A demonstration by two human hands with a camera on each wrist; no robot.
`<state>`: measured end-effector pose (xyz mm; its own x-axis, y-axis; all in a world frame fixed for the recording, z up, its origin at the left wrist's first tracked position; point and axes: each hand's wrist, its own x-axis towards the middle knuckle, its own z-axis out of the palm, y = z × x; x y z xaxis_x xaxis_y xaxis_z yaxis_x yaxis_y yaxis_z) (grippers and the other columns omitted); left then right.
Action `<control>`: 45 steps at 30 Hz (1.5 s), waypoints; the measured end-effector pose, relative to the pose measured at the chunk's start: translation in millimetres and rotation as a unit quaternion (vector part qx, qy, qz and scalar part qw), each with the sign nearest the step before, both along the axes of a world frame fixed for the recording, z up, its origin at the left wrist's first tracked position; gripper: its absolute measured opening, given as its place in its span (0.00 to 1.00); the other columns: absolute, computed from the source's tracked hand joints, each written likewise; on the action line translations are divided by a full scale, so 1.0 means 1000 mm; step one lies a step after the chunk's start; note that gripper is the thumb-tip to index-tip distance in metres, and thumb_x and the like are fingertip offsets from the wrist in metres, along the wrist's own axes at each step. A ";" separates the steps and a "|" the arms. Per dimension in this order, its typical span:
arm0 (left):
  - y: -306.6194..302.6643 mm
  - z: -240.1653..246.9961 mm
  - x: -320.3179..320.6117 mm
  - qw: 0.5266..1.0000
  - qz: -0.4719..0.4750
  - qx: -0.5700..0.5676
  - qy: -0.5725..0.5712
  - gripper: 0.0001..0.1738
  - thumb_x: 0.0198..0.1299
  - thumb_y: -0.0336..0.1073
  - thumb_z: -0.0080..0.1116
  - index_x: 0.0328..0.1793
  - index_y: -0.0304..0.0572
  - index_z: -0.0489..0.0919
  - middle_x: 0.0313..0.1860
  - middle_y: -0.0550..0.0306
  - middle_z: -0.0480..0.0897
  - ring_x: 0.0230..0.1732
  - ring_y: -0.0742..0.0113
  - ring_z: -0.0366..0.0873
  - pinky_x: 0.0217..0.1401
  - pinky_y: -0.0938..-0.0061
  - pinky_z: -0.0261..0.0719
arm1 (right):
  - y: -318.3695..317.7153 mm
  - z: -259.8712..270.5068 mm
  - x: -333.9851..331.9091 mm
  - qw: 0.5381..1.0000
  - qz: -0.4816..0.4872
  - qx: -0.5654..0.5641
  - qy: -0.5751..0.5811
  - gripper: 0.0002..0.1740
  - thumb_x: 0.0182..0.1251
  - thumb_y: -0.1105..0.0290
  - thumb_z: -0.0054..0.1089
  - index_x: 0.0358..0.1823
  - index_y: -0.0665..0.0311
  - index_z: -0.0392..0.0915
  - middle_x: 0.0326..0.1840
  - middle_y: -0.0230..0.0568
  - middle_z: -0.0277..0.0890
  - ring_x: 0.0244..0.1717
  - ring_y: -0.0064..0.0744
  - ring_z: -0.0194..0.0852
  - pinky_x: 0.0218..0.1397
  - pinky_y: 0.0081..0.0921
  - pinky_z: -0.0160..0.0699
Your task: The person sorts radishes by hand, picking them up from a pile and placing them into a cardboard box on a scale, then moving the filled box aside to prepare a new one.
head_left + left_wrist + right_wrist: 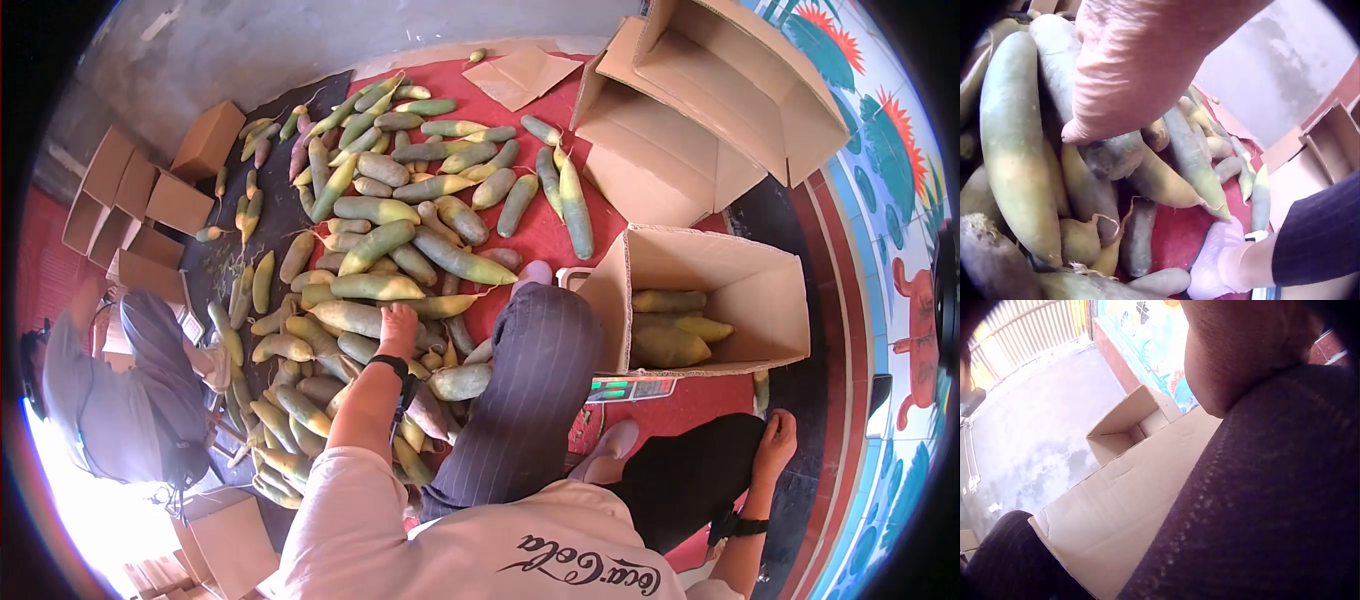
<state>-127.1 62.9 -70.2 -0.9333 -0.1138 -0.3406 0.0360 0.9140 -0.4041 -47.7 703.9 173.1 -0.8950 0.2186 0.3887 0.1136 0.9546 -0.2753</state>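
Observation:
My left hand [398, 330] is down on the heap of green radishes, holding a pale green radish [348, 317] near one end. In the left wrist view, the thumb of the left hand [1129, 69] lies along the pale radish [1054, 50], while the other fingers are hidden. Beside it lies a long green radish [1013, 131] with a yellowish lower half. My right hand [775, 445] rests on the dark-trousered right knee, holding nothing. Close in the right wrist view, the right hand [1247, 356] lies against the trouser cloth.
An open cardboard box [720, 350] with several radishes inside stands on a scale [630, 389] between the legs. More open boxes [690, 110] are stacked behind it. Another person [150, 390] sits at the left near smaller boxes [130, 190]. Radishes spread over red cloth [540, 215].

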 end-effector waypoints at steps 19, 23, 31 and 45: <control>-0.005 0.179 0.065 0.908 0.136 0.244 0.313 0.37 0.37 0.37 0.71 0.57 0.42 0.69 0.49 0.47 0.72 0.52 0.47 0.70 0.56 0.60 0.72 | 0.006 -0.010 0.000 0.999 0.007 0.012 0.042 0.05 0.66 0.76 0.49 0.37 0.69 0.73 0.35 0.51 0.73 0.37 0.54 0.74 0.39 0.39 0.72; -0.007 0.210 0.078 0.811 0.187 0.331 0.444 0.39 0.37 0.40 0.73 0.57 0.35 0.68 0.51 0.41 0.74 0.52 0.43 0.72 0.57 0.59 0.70 | 0.007 -0.011 0.000 0.999 0.011 0.000 0.040 0.05 0.66 0.75 0.49 0.37 0.69 0.74 0.36 0.51 0.74 0.37 0.53 0.75 0.40 0.38 0.73; 0.016 0.299 0.073 0.637 0.174 0.545 0.517 0.24 0.48 0.33 0.68 0.51 0.35 0.73 0.42 0.56 0.79 0.41 0.69 0.76 0.48 0.74 0.74 | 0.014 -0.013 0.000 0.997 0.042 0.016 0.058 0.06 0.65 0.75 0.50 0.39 0.68 0.74 0.38 0.50 0.74 0.40 0.52 0.74 0.43 0.36 0.74; 0.156 0.412 0.092 0.422 0.030 0.852 0.309 0.45 0.40 0.48 0.73 0.62 0.32 0.65 0.52 0.44 0.76 0.55 0.53 0.75 0.61 0.59 0.72 | -0.160 0.121 0.021 0.923 0.339 -0.183 0.023 0.22 0.54 0.67 0.65 0.51 0.66 0.75 0.50 0.47 0.75 0.51 0.45 0.74 0.55 0.36 0.72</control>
